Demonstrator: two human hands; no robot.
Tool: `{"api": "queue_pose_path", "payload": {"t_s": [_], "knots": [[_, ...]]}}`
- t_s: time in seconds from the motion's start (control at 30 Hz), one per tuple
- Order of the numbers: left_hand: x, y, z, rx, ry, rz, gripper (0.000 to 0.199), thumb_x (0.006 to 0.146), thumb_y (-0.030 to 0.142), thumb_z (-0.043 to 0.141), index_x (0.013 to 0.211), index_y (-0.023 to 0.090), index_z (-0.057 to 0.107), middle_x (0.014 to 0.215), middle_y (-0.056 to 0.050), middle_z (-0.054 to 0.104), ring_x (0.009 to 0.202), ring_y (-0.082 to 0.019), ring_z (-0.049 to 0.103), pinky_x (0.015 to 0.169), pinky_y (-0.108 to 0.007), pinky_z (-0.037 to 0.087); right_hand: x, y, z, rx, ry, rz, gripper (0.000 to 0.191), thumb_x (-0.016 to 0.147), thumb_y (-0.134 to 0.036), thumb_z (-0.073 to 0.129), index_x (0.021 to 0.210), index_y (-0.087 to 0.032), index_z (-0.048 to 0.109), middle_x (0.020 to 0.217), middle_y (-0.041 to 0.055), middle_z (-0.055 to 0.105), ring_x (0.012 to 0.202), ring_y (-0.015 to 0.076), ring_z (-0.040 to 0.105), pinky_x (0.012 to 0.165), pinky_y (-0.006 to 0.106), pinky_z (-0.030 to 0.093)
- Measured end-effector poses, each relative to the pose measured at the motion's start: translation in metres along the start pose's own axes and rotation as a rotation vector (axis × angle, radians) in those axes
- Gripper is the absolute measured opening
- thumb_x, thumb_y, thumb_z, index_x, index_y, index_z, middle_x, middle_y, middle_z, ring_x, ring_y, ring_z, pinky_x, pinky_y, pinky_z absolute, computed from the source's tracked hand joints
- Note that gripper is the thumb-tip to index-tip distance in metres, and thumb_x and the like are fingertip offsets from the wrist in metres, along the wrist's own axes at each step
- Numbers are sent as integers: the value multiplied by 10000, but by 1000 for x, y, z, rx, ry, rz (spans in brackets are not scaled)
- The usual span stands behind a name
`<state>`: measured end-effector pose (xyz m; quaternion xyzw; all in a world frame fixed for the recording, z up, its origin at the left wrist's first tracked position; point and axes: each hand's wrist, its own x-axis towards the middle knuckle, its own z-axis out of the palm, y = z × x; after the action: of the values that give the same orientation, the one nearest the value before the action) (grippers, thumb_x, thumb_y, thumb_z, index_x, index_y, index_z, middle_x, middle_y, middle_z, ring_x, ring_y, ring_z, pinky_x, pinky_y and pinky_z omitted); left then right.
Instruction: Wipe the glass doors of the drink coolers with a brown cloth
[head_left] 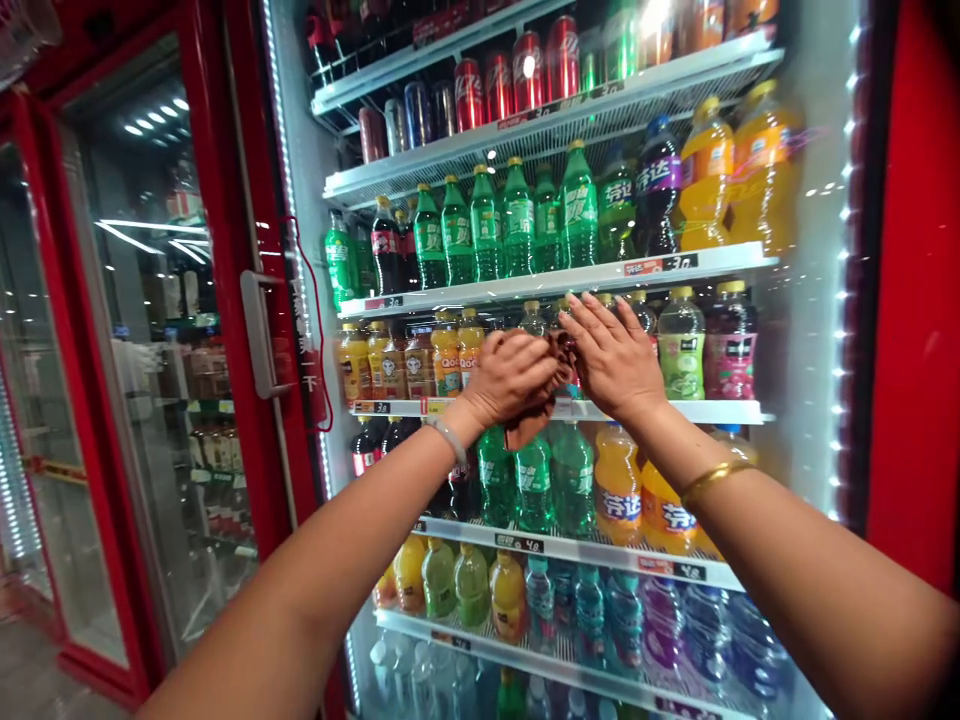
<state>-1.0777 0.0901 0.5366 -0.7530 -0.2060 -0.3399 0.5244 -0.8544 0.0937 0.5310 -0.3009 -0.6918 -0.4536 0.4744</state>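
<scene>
In the head view, both arms reach out in front of a lit drinks cooler. My left hand [514, 372], with a pale bangle at the wrist, is closed round a crumpled brown cloth [529, 425], part of which hangs below it. Just right of it, my right hand [611, 355] has its fingers stretched out and spread, its thumb side beside the cloth. A gold bangle is on that wrist. Behind the hands are shelves of bottles, among them green bottles [486, 225] above and small orange bottles [445, 350] to the left.
A red door frame with a white handle [260, 335] stands to the left of the cooler. Farther left is another glass-fronted cooler [142, 350]. Cans [529, 72] fill an upper shelf, and large orange bottles [619, 490] stand below my right hand. A red panel [915, 300] borders the right side.
</scene>
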Motion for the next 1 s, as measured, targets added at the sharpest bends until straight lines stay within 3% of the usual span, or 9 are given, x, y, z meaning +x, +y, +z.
{"api": "queue_pose_path", "payload": {"t_s": [0.17, 0.23, 0.33, 0.5, 0.6, 0.7, 0.77, 0.87, 1.0], "knots": [[16, 4, 9, 103, 262, -582, 378, 850, 483, 717, 1164, 274, 698, 1336, -106, 667, 1239, -333, 555, 1078, -530, 387, 2, -1, -3, 28, -33, 30, 578, 1027, -270, 390, 1601, -294, 324, 1678, 3, 312, 1585, 195, 258, 1343, 542, 188], [15, 14, 13, 88, 230, -531, 374, 849, 501, 713, 1154, 284, 704, 1327, -101, 672, 1249, -336, 547, 1093, -543, 369, 7, -9, -1, 38, -32, 96, 554, 1020, -276, 395, 1574, -267, 383, 1678, 8, 321, 1578, 200, 276, 1344, 537, 181], [1, 10, 7, 29, 62, -276, 334, 869, 488, 686, 1146, 306, 723, 1322, -81, 690, 1259, -318, 556, 1102, -529, 353, 18, -29, 8, 48, 0, 256, 541, 1016, -269, 376, 1556, -253, 402, 1692, 23, 286, 1579, 240, 275, 1330, 625, 110], [-22, -44, -19, 4, -106, 23, 262, 925, 480, 627, 1118, 340, 737, 1283, -36, 723, 1225, -269, 593, 1080, -477, 382, 29, -55, 27, 89, 31, 239, 574, 1034, -315, 341, 1605, -277, 294, 1702, 15, 259, 1605, 256, 191, 1321, 649, 72], [-20, -56, -23, 53, -22, -161, 297, 878, 492, 685, 1102, 303, 735, 1279, -59, 713, 1211, -292, 585, 1048, -475, 405, 26, -57, 31, 79, 58, 217, 604, 1024, -322, 377, 1613, -234, 274, 1704, 53, 252, 1604, 291, 187, 1312, 673, 58], [-15, -34, -11, 128, 161, -520, 339, 845, 493, 714, 1097, 266, 718, 1304, -96, 679, 1205, -319, 558, 1056, -497, 395, 22, -56, 30, 89, 73, 192, 608, 1015, -306, 398, 1607, -223, 285, 1703, 72, 258, 1601, 304, 192, 1310, 669, 35], [-19, -12, -3, 115, 189, -593, 339, 863, 499, 689, 1108, 265, 706, 1316, -100, 660, 1211, -321, 540, 1068, -505, 379, 21, -56, 29, 98, 63, 190, 612, 1011, -311, 399, 1607, -230, 289, 1705, 67, 258, 1601, 308, 191, 1312, 656, 31], [-41, 8, 2, 19, 108, -368, 333, 863, 517, 684, 1104, 288, 712, 1281, -77, 678, 1211, -313, 543, 1090, -511, 347, 20, -55, 26, 84, -3, 199, 664, 992, -327, 407, 1630, -252, 237, 1723, 38, 203, 1605, 322, 167, 1317, 644, 12], [-66, -4, -4, -27, -3, -99, 202, 909, 444, 656, 1064, 336, 726, 1228, -32, 720, 1169, -268, 582, 1069, -480, 360, 22, -56, 23, 51, -55, 203, 766, 959, -330, 435, 1655, -292, 118, 1730, 9, 163, 1610, 323, 145, 1318, 645, -5]]}}
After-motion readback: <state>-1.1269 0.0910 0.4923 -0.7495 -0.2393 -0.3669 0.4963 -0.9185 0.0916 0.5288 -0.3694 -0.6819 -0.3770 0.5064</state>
